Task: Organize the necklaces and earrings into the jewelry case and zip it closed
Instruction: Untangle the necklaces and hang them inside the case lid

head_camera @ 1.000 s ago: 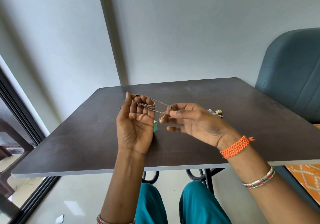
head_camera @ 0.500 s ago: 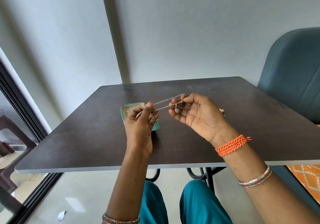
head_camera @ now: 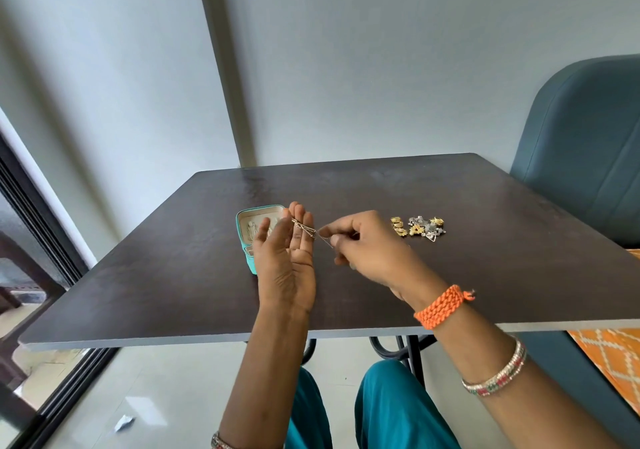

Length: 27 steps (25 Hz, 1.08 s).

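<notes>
The left hand [head_camera: 289, 261] stands upright, palm toward the right, fingers straight, with a thin necklace [head_camera: 306, 231] looped across them. The right hand [head_camera: 363, 244] pinches the chain's free end just beside those fingers, so the chain runs left to right between the hands. The open jewelry case [head_camera: 246, 230] lies directly behind the left hand, toward the tabletop's [head_camera: 450, 275] left edge, making that hand the nearer one. A pile of earrings [head_camera: 417, 228] sits right of the right hand. Grey walls and a blue chair [head_camera: 581, 157] surround the tabletop.

Setting: home room. Evidence: plain grey wall [head_camera: 381, 67], dark table [head_camera: 485, 240], teal upholstered chair [head_camera: 581, 143], sliding glass door [head_camera: 31, 240], tiled floor [head_camera: 156, 396].
</notes>
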### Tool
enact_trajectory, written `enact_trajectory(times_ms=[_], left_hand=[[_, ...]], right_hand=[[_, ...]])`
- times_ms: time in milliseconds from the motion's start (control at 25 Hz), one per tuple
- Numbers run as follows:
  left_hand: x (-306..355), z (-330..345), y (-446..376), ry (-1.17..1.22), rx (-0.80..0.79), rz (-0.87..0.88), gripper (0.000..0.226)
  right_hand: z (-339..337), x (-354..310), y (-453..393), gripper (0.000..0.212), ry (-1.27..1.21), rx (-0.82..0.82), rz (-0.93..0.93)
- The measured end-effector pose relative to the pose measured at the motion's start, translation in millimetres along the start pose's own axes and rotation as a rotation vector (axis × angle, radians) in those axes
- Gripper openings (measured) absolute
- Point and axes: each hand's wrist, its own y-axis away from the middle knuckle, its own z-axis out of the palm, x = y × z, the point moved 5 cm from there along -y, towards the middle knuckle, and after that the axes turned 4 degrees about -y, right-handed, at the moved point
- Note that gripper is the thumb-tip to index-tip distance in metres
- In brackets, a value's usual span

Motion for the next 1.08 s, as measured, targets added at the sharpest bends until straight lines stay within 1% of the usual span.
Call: enact_trajectory(times_ms=[40,80,120,160,240,360,520,680,760,840,960,1080], left_hand=[[1.9,-1.3,-0.2,-0.032,0.000,0.054,0.060],[3.9,-0.9,1.2,-0.113,-0.001,0.102,0.061],[5.5,-0.3,3.1,-0.219,-0.005,0.142,0.058],[6.6,0.7,5.4,-0.320,-0.015,0.168,0.054],[5.4,4.9,9.8,-0.460,-0.073,0.161,0.047],[0.7,11.1,12.7,-0.552,-0.162,0.078,0.039],[0.7,12.7,9.4,-0.591,-0.199,0.026,0.038],[-1.8,14.1,9.0,-0.637,-0.286,-0.060,0.045],[-5.2,13.9,9.7,-0.637,-0.300,-0.084,0.045],[-4.2,11.4,8.3,-0.625,-0.257,-0.047,0.042],[1.4,7.8,6.3,-0.539,-0.177,0.008,0.038],[8.7,7.0,3.1,-0.469,-0.131,0.061,0.036]], right_hand=[[1.7,-4.3,3.4,0.029,0.140,-0.032,-0.051],[2.4,-9.9,6.9,0.033,0.230,-0.057,-0.093],[1.9,-16.0,9.3,0.036,0.266,-0.066,-0.127],[0.5,-22.5,10.8,0.036,0.258,-0.065,-0.155],[-5.0,-34.1,9.7,0.034,0.200,-0.036,-0.202],[-16.8,-42.6,1.7,0.034,0.192,0.020,-0.279],[-19.9,-38.9,3.1,0.035,0.198,0.024,-0.324],[-25.2,-36.9,3.2,0.029,0.156,0.086,-0.367],[-26.1,-34.7,1.1,0.027,0.143,0.098,-0.372],[-26.1,-33.0,-0.9,0.023,0.164,0.122,-0.399],[-29.0,-34.4,-2.2,0.014,0.148,0.136,-0.441],[-25.8,-39.8,-0.1,0.010,0.121,0.037,-0.506]])
